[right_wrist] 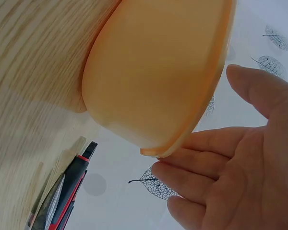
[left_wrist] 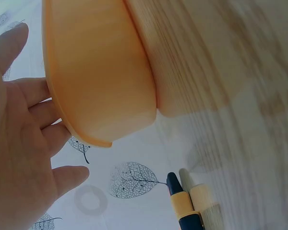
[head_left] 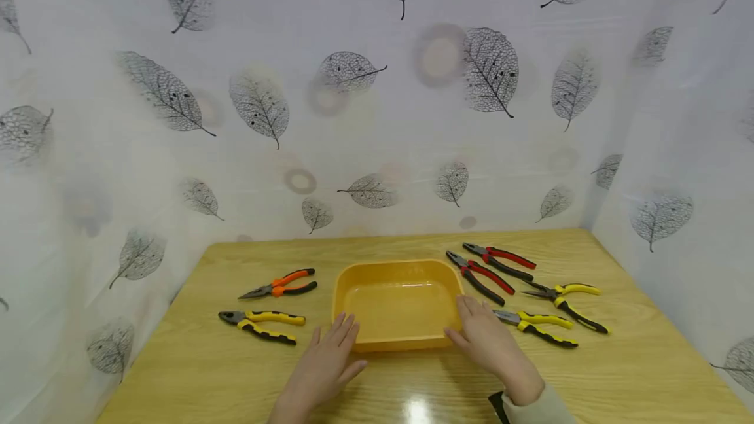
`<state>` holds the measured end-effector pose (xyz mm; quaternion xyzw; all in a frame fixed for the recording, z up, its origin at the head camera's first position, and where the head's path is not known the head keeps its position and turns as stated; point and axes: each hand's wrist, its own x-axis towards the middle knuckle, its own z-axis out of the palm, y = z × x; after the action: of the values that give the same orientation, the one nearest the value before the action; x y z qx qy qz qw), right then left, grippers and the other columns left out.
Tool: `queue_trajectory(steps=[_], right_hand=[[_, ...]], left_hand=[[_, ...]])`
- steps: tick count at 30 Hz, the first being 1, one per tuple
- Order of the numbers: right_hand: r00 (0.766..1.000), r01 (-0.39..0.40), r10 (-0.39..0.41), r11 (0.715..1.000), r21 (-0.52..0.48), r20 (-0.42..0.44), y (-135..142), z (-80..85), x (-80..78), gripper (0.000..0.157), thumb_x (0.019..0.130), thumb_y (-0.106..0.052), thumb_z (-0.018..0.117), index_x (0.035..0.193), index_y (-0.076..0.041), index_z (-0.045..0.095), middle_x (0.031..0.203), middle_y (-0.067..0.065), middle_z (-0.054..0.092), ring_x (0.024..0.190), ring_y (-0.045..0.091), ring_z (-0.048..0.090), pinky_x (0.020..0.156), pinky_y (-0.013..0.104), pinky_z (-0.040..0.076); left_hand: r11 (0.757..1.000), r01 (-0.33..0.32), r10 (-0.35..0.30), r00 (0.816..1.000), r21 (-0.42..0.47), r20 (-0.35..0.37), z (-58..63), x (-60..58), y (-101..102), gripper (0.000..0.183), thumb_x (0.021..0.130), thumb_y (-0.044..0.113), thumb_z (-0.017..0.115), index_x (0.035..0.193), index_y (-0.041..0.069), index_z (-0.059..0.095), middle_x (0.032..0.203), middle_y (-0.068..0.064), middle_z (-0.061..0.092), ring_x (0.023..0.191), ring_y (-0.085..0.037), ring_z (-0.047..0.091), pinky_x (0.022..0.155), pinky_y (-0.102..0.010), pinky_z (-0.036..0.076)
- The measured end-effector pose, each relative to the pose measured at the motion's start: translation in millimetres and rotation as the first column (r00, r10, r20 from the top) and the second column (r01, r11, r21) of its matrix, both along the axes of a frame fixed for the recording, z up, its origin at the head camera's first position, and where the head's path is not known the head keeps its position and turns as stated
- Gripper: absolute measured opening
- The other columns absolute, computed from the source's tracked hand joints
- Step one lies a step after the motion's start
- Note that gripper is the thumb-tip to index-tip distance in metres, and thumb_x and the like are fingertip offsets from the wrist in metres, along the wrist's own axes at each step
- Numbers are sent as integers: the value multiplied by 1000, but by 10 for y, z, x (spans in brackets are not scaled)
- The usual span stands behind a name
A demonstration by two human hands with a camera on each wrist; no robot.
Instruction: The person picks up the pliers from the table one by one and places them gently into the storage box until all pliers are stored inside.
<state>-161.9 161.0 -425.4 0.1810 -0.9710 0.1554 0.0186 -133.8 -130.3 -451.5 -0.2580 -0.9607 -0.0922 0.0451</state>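
Observation:
A yellow plastic basin (head_left: 400, 306) sits in the middle of the wooden table with nothing inside it. My left hand (head_left: 323, 365) is at its near left corner, fingers extended and fingertips right at the rim. On the opposite side, my right hand (head_left: 491, 342) lies along the near right corner with its fingers fairly straight. In the left wrist view, the thumb stands apart from the basin's wall (left_wrist: 96, 72) while the fingers reach the rim. The right wrist view has the fingertips at the rim of the basin (right_wrist: 153, 72), palm facing it.
Left of the basin lie orange-handled long-nose pliers (head_left: 278, 289) and yellow-black pliers (head_left: 247, 322). To the right are two red-black pliers (head_left: 469, 268), yellow long-nose pliers (head_left: 556, 294) and other yellow-black pliers (head_left: 523, 326). A leaf-patterned curtain (head_left: 389, 129) surrounds the wooden table (head_left: 194, 378).

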Motion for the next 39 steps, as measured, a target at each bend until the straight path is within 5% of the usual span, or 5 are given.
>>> queue_trajectory(steps=[8,20,27,35,39], right_hand=[[1000,-10,10,1000,-21,-14,22,21,-13,62,86,-31,56,125,13,39,129,27,39,121,39,32,100,52,19],[978,-47,42,999,-20,-204,81,48,-100,53,83,-27,61,120,8,49,117,24,51,109,37,46,93,52,32],[901,-138,133,990,19,-412,196,57,-159,42,77,-22,68,109,3,59,103,16,60,91,30,57,75,41,48],[761,-281,296,953,118,-578,341,45,-301,43,64,-24,77,96,1,64,89,10,63,74,22,60,60,34,51],[743,-309,342,938,158,-575,473,17,-341,41,68,-28,75,95,1,64,86,10,62,71,21,59,58,33,50]], left_hand=[[1000,-2,2,1000,-14,1,26,6,12,64,88,47,44,134,3,37,141,-12,29,129,-27,22,96,-56,22],[1000,-8,9,1000,-11,5,20,-15,-7,65,87,47,46,134,4,37,141,-11,29,129,-27,22,96,-57,22],[1000,0,0,1000,-8,7,-3,3,27,64,87,47,46,134,5,37,141,-11,29,129,-26,23,96,-57,23],[1000,-9,9,1000,-12,1,15,10,15,64,87,47,46,134,5,37,141,-10,29,129,-26,23,95,-57,23],[1000,-10,10,1000,-21,-1,15,6,15,64,87,48,45,135,5,37,141,-10,29,129,-26,23,95,-58,23]])
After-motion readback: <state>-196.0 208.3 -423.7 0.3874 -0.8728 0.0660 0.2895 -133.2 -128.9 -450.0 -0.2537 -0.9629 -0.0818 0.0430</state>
